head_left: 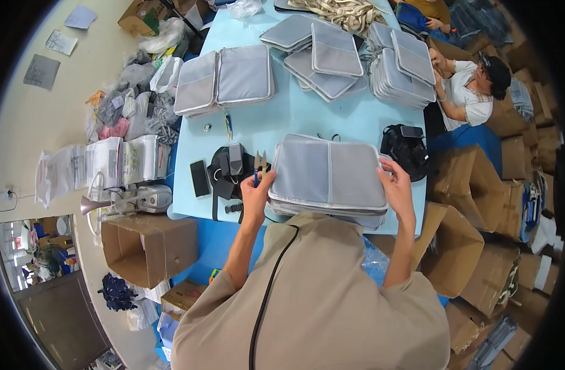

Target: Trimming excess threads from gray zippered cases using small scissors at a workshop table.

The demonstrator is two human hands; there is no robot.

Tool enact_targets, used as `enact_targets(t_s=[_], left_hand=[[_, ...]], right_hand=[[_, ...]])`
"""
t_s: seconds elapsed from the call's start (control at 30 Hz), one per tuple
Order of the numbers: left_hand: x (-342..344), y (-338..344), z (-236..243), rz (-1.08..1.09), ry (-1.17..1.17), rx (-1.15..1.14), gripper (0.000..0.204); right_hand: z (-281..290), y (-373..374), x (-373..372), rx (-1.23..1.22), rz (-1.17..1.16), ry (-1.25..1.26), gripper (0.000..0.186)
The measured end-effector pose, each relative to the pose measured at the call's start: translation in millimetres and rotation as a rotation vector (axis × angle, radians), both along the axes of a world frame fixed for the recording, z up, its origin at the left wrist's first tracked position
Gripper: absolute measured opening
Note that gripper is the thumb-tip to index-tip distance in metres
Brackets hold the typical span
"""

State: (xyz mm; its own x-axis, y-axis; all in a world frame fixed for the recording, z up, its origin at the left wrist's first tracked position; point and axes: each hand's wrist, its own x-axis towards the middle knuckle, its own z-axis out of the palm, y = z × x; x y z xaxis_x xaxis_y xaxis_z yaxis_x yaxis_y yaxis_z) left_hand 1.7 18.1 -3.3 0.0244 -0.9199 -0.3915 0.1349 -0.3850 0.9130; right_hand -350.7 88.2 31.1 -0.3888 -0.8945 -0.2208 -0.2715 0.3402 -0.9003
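A stack of flat grey zip-edged fabric cases (325, 172) lies at the table's near edge. My left hand (258, 185) is closed on small snips (259, 165) with blue handles, blades upward, and its thumb touches the top case's left edge. My right hand (393, 179) grips that case's right edge between thumb and fingers. Left of the snips lie a black bag with grey devices (227, 179) and a black phone (199, 178). Another black bag (399, 154) sits beside the stack at the right.
More case piles (239, 80) cover the far side of the pale blue table (190, 142), with beige straps (338, 12) behind. A co-worker (473, 92) is at the right side. Cardboard boxes (461, 179) crowd the right; another box (147, 246) and bagged goods (147, 98) line the left.
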Motion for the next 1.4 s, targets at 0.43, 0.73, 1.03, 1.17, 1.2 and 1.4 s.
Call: enact_targets(t_s=[0.43,0.73,1.03,1.17,1.2,1.4], left_hand=[[23,52,-63,-0.03,0.252,0.579,0.036],[16,47,-57,-0.082,0.133,0.517,0.034],[19,47,-58,-0.094,0.065,0.525,0.029],[22,44,-57,-0.138,-0.015,0.494,0.027],[24,43,-60,-0.16,-0.018,0.504,0.028],[28,41,-66,-0.208,-0.017,0.525,0.03]], right_hand=[[-18,10,55,0.072,0.565,0.847,0.04],[-24,-12,118,-0.008,0.881,-0.003,0.031],[-21,-8,123,0.005,0.858,-0.123,0.028],[-22,-5,129,0.033,0.853,-0.109,0.027],[-22,-4,129,0.035,0.83,-0.112,0.026],[-23,3,128,-0.022,0.785,-0.076,0.026]])
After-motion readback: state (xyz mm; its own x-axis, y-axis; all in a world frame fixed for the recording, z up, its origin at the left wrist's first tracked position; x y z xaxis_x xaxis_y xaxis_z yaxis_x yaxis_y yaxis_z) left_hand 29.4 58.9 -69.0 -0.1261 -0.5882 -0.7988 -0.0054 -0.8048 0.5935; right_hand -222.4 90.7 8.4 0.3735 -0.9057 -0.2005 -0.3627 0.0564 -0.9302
